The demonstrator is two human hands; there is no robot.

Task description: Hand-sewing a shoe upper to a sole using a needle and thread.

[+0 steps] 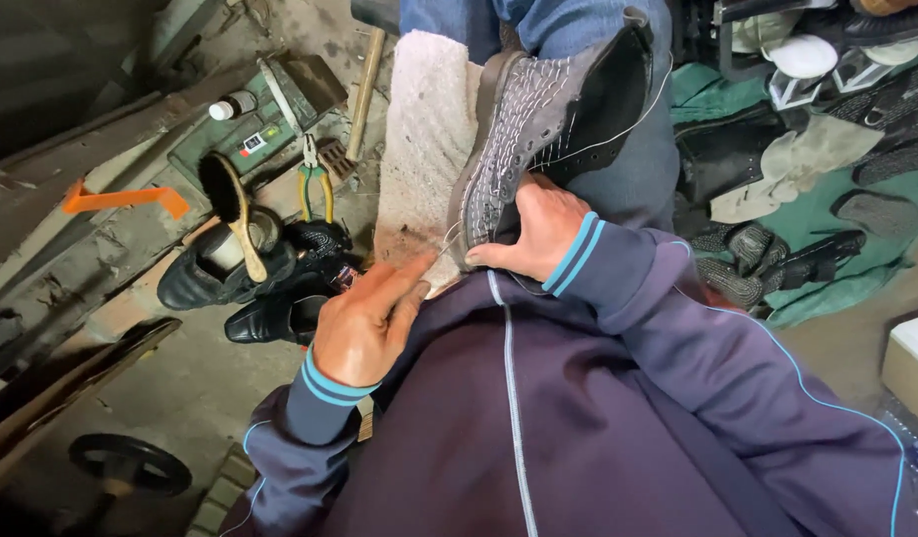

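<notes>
Nearest the camera, two hands worked at one shoe. The left hand (364, 323), at about seven o'clock from the shoe's toe, had its fingers drawn together, pinching a thin pale thread (447, 239) that ran up to the sole edge. The right hand (538, 229) was clenched around the toe end of the single grey boot (548, 109), thumb pressing the sole rim; the boot lay sole-up across the person's lap, its stitched sole facing the camera. Just beside it, at nine o'clock, one pale cloth (424, 139) draped over the knee. Farther out at nine o'clock, two black shoes (250, 283) sat on the floor, one wooden brush (235, 214) resting on them. Beyond lay one pair of yellow-handled pliers (315, 184), one hammer (367, 85), and one small white-capped bottle (230, 105). At three o'clock, several dark shoes lay on a green cloth (827, 224).
</notes>
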